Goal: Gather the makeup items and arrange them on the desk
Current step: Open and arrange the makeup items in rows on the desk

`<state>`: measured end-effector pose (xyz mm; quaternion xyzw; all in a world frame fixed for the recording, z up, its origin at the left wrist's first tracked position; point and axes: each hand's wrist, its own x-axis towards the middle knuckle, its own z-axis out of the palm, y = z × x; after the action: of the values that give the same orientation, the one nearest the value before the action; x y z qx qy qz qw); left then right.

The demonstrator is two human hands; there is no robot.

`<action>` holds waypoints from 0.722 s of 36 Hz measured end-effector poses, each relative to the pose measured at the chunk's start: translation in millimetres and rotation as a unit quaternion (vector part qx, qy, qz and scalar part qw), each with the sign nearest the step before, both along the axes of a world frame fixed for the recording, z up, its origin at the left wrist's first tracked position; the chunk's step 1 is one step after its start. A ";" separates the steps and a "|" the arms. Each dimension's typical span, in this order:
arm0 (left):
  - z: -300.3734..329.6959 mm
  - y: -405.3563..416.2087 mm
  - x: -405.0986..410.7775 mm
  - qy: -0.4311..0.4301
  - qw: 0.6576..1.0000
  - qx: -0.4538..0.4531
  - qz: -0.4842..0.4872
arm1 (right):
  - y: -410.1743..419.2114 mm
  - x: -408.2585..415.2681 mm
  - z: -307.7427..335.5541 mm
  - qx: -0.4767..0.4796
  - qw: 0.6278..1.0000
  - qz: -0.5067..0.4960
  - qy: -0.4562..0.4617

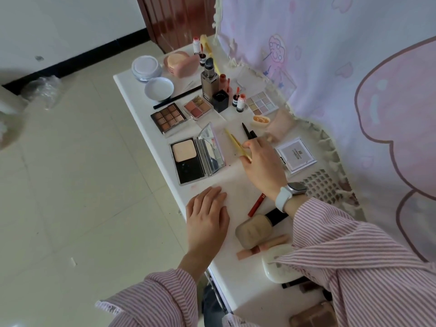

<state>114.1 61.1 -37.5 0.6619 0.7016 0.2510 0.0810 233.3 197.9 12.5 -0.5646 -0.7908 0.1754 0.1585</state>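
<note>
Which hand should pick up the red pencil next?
Probably the left hand: it rests flat and free on the desk, near the red pencil. The right hand already holds a yellow pencil.

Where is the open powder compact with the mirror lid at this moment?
In the head view, the open powder compact with the mirror lid lies near the left edge of the white desk, just below the brown nine-pan eyeshadow palette and above the flat left hand.
</note>
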 end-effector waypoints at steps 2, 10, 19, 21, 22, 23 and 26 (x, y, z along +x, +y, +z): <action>-0.1 -0.6 -0.2 0.001 1.000 -0.002 0.001 | -0.8 2.1 1.7 0.017 0.999 0.008 0.036; 0.0 -0.7 -0.4 -0.003 1.000 -0.007 -0.001 | -18.2 52.5 13.0 0.044 0.997 0.070 -0.005; 3.5 -0.2 0.0 -0.007 1.000 -0.013 -0.002 | -28.6 75.0 5.3 0.051 0.947 0.282 -0.143; 4.5 -0.1 -0.1 -0.009 1.000 -0.014 -0.002 | -26.0 73.6 4.0 0.051 0.944 0.294 -0.144; 4.9 0.0 0.0 -0.011 1.000 -0.013 -0.003 | -24.2 73.0 4.0 0.052 0.942 0.297 -0.147; 5.1 -0.2 -0.2 -0.012 1.000 -0.013 -0.003 | -22.3 72.6 3.7 0.054 0.939 0.304 -0.150; 4.3 -1.1 -0.5 -0.017 1.000 -0.015 -0.006 | -21.0 71.9 6.0 0.060 0.934 0.317 -0.154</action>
<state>113.6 60.0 -33.2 0.6605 0.7000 0.2510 0.1042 305.3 176.9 18.5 -0.2936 -0.9526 0.0796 0.0051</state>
